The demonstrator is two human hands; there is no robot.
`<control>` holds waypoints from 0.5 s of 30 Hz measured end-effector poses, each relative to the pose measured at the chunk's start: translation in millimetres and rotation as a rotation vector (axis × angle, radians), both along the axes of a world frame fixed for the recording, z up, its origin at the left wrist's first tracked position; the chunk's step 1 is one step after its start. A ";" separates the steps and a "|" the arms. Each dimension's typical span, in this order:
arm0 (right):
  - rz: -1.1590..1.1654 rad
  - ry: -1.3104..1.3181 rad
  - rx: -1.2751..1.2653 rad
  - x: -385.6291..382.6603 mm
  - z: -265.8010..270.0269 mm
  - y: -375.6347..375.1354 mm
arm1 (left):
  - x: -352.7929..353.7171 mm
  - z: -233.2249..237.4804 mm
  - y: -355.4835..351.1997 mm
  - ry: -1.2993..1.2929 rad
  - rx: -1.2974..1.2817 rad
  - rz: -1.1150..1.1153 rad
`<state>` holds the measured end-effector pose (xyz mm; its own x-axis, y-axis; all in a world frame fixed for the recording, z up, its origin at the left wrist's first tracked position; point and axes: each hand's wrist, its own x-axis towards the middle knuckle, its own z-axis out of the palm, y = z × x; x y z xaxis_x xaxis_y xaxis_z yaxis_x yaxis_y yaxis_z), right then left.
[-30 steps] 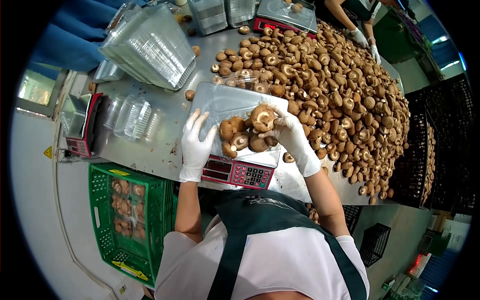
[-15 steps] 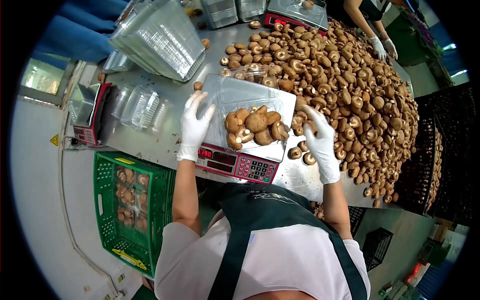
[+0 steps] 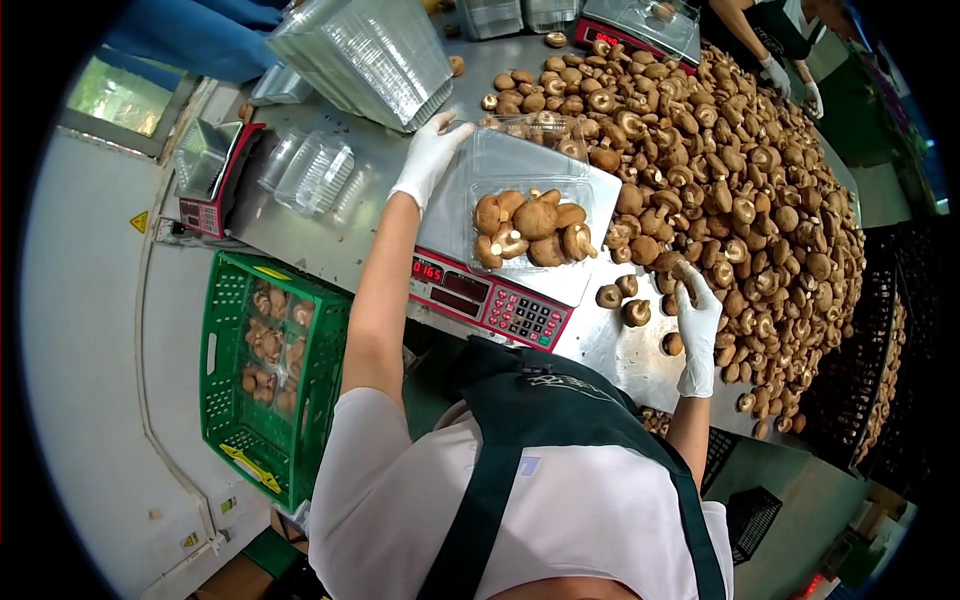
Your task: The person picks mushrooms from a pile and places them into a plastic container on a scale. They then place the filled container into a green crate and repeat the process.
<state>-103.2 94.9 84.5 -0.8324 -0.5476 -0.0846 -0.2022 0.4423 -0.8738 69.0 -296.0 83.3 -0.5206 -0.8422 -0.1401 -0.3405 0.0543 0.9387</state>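
Observation:
A clear plastic clamshell tray (image 3: 480, 255) with its lid raised sits on a red-framed scale (image 3: 560, 322), with several brown mushrooms (image 3: 535, 218) inside. My left hand (image 3: 430, 165), in a white glove, is by the raised lid at the scale's far left edge, thumb and fingers apart. On the right, my gloved right hand (image 3: 698, 330) reaches to the near edge of the mushroom heap (image 3: 740, 200). Its fingertips are right at a mushroom (image 3: 667, 262), thumb and forefinger apart. A few loose mushrooms (image 3: 635, 313) lie between the scale and this hand.
A tall stack of clear trays (image 3: 360, 60) stands at the back left, with more empty trays (image 3: 315, 172) nearer. Left of them is another scale (image 3: 205, 215). Packed trays fill part of a green crate (image 3: 215, 370) below the table. A co-worker's gloved hands (image 3: 778, 78) are beyond the heap.
My right hand has moved from beside the tray to the right, to the heap's edge. My left hand has moved up along the scale toward the lid. The scale's red readout has changed.

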 end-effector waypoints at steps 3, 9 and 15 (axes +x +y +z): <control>0.066 0.104 -0.008 -1.7 -4.5 -0.9 | -10.1 -5.4 -0.7 -0.095 -0.051 -0.004; 0.188 0.212 -0.044 9.2 0.5 -14.2 | -27.8 -19.4 -1.2 -0.021 -0.009 -0.013; 0.222 0.189 0.006 11.7 -9.3 -15.7 | -8.2 38.3 41.5 0.477 0.095 0.095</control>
<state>-91.5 79.2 75.2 -0.6933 -0.7184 0.0569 -0.4536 0.3737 -0.8091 60.8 -254.4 121.7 -0.4669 -0.8841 0.0166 0.1290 -0.0495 0.9904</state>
